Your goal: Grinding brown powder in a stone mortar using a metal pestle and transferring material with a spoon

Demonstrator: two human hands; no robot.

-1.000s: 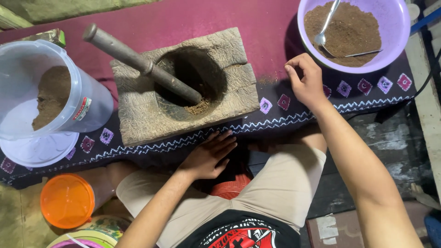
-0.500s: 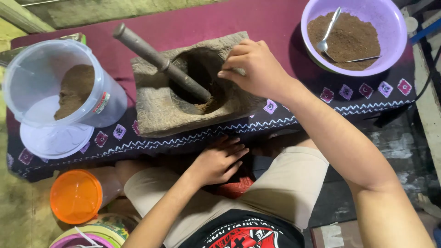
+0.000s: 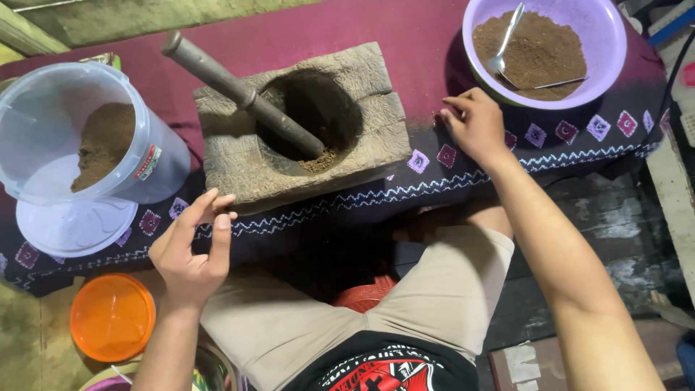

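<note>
Mortar (image 3: 304,130) holds pestle (image 3: 239,90); bowl (image 3: 615,43), jar (image 3: 87,137) hold brown powder; both hands' fingers loose, empty.

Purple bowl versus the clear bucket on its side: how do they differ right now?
The purple bowl sits upright at the right end of the cloth, near the right hand; the clear bucket lies tipped at the left end. The bowl holds a wide, full layer of brown powder and a spoon; the bucket holds a smaller heap and no utensil. The bowl is opaque, the bucket see-through. Both hold the same-looking brown powder.
</note>
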